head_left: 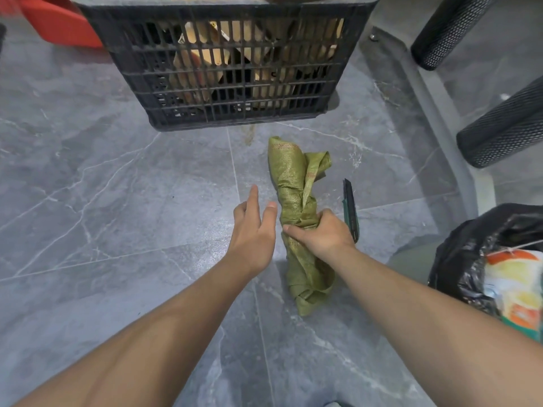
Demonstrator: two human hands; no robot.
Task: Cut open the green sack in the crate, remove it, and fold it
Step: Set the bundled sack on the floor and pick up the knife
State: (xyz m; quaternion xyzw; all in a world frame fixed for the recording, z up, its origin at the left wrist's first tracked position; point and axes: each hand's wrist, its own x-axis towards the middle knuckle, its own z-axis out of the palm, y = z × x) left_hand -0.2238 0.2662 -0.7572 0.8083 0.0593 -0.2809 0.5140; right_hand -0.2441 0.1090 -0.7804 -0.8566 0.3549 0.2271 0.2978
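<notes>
Far left, at the top edge, a red object (58,24) lies on the grey marble floor (102,186), only partly in view. Right of it, on the far side, stands the black crate (141,69). Through its slotted wall one sees brown pieces (205,60), prob. cardboard.

The green sack (293,183) is not in the crate. It lies on the floor on the near side of the crate, a bit right of centre, rolled and twisted into a long bundle which runs from far to near.

The hands are apart. The left hand (254,230) is opened, fingers straight, just left of the sack w/ nothing in it. Its thumb is just beside the fabric; touching or not, I cannot tell. The right hand (320,233) is clamped around the middle of the sack, thumb on the left side, fingers curled over the right side.

Just right of the sack a dark green cutter (349,207) lies on the floor, its near end hidden behind the right hand. Far right are two black legs (446,30) w/ mesh texture. Nearer is a black plastic bag (458,274) w/ a colourful packet (517,289) inside.
</notes>
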